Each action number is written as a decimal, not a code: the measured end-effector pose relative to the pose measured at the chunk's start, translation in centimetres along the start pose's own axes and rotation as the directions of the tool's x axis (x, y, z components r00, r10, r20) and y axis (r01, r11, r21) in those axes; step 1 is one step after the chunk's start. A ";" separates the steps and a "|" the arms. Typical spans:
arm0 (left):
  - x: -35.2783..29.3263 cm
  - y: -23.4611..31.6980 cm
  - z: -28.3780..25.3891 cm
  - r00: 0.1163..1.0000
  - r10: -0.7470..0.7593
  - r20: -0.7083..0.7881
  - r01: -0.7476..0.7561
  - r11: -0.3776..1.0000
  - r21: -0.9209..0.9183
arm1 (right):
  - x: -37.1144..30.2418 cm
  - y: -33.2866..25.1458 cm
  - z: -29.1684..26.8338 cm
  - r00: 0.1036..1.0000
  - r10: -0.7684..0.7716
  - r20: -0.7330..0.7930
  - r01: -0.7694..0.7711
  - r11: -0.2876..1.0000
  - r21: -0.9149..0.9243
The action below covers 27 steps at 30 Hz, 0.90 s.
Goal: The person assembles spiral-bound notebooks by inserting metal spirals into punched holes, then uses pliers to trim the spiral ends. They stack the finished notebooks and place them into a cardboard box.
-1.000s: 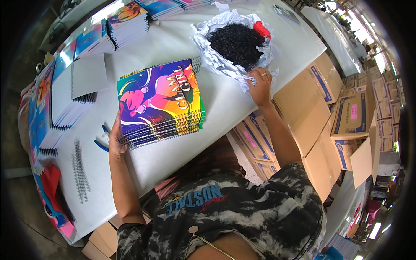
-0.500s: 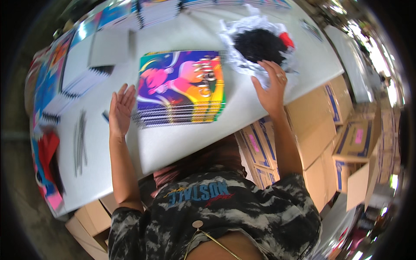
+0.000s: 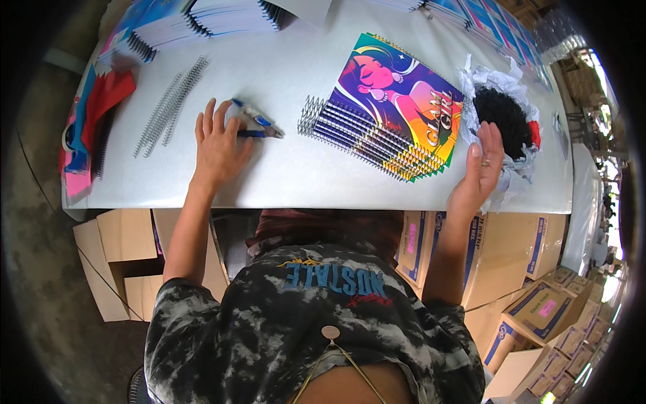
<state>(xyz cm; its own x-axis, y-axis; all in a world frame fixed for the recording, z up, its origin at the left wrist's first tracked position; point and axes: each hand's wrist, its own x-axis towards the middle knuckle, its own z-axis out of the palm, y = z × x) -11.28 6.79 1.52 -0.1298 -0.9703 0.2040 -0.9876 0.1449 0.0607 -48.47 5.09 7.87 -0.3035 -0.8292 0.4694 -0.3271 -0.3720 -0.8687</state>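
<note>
Left hand (image 3: pixel 222 148): above the white tabletop (image 3: pixel 289 178), left of its middle, back of hand up. Fingers apart and loosely bent, nothing gripped. Fingertips close to pliers (image 3: pixel 264 123) with blue handles; whether they touch, cannot tell.

Right hand (image 3: pixel 483 165): towards the tabletop's right end, just in from the near edge. Fingers nearly together, thumb standing off; nothing held. Nearest things: the notebook stack on one side, the paper nest on the other.

Notebook stack (image 3: pixel 397 111): right of the tabletop's middle, between the two hands, lying aslant. Bright cover with a drawn figure in purple, pink and yellow. Layers fanned, metal spirals showing in rows along the side facing the near edge.

Crumpled white paper (image 3: pixel 469 79): near the tabletop's right edge, gathered round a black curly tangle (image 3: pixel 503 121). Red scrap (image 3: pixel 535 133) at the tangle's outer side.

Loose wire spirals (image 3: pixel 171 108): on the left part of the tabletop, side by side, well apart from the stack. Red material (image 3: pixel 111 95) at the left edge. More notebook piles (image 3: pixel 232 19) along the far edge. Cardboard boxes (image 3: pixel 508 242) below the near edge.
</note>
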 end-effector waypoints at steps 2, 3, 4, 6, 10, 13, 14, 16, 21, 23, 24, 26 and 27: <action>-0.5 1.3 0.0 0.998 -0.042 -0.056 0.033 0.987 -0.155 | -1.1 2.8 -0.7 0.968 0.248 -0.045 -0.235 0.952 0.196; -0.3 2.0 0.1 0.995 -0.064 -0.080 0.044 0.973 -0.227 | -1.5 4.1 -0.9 0.927 0.373 -0.050 -0.342 0.891 0.298; 0.2 2.9 -0.3 0.996 -0.080 -0.039 0.048 0.856 -0.514 | -2.3 4.4 -0.8 0.846 0.533 0.020 -0.502 0.783 0.366; 1.8 4.8 -0.6 0.979 -0.064 0.195 0.204 0.414 -0.887 | -2.7 4.8 -0.5 0.767 0.602 0.221 -0.615 0.592 0.522; 7.6 6.2 4.6 0.882 0.114 0.458 0.472 -0.183 -0.863 | -1.6 6.3 -0.2 0.681 0.623 0.384 -0.695 0.385 0.608; 10.7 9.3 1.4 0.747 0.488 0.452 0.611 -0.236 -0.756 | -1.6 7.5 -0.6 0.670 0.649 0.360 -0.687 0.361 0.630; 11.1 9.6 1.9 0.727 0.477 0.494 0.641 -0.213 -0.737 | -1.8 7.8 -0.8 0.652 0.694 0.306 -0.695 0.385 0.607; 11.2 8.6 4.1 0.723 0.431 0.539 0.661 -0.207 -0.721 | -1.2 5.5 -0.7 0.648 0.620 0.442 -0.739 0.372 0.562; 11.2 8.4 3.0 0.719 0.370 0.588 0.688 -0.263 -0.676 | -1.0 5.5 -0.9 0.704 0.434 0.562 -0.702 0.307 0.642; 11.6 9.5 2.7 0.714 0.417 0.562 0.682 -0.234 -0.693 | -2.0 6.2 -1.5 0.763 0.452 0.462 -0.633 0.382 0.673; 11.7 9.2 2.3 0.710 0.418 0.566 0.686 -0.227 -0.692 | -2.5 5.4 -1.5 0.762 0.485 0.428 -0.627 0.388 0.675; 12.1 9.1 2.4 0.718 0.415 0.558 0.671 -0.198 -0.715 | -3.5 3.4 -1.4 0.758 0.561 0.332 -0.618 0.456 0.640; 12.6 9.2 2.5 0.723 0.414 0.553 0.662 -0.185 -0.727 | -4.2 2.3 -1.4 0.784 0.541 0.304 -0.569 0.430 0.701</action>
<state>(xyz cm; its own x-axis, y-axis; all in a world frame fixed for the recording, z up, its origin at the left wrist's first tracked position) -22.20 -4.57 2.23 -0.5519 -0.7485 -0.3677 0.1610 -0.5283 0.8337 -49.24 8.31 4.16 -0.1427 -0.9783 -0.1500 0.6590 0.0191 -0.7519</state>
